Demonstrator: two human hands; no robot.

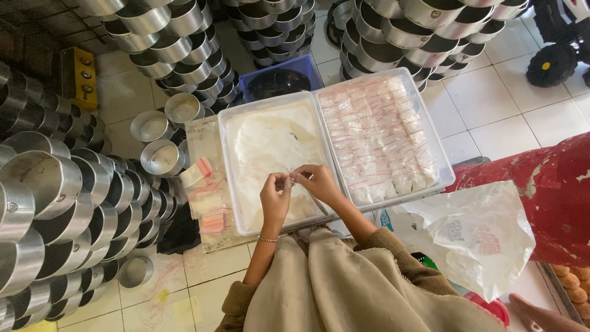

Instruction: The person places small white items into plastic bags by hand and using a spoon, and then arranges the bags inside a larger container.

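Left hand (275, 195): raised over the left tray, fingertips pinched on a small clear packet (290, 179); a thin bracelet (267, 238) circles the wrist.
Right hand (318, 182): meets the left hand at the same packet, grip clenched on its other edge.
Small clear packet: held between both hands, above the near right part of the left tray; its contents are too small to tell.
Left tray (228, 184): clear plastic, rectangular, holding a white powdery mass.
Right tray (444, 166): clear plastic, touching the left tray side by side, filled with rows of sealed packets (378, 138) with red strips.
Empty bags (206, 197): small clear bags with red edges, lying on a sheet just left of the left tray.
Metal tins (61, 197): round, stacked in tall heaps at the left and along the top.
Blue crate (278, 79): behind the trays, between the tin stacks.
White plastic bag (482, 237): crumpled, at the right, near a red surface (541, 184).
Floor (491, 104): pale tiles.
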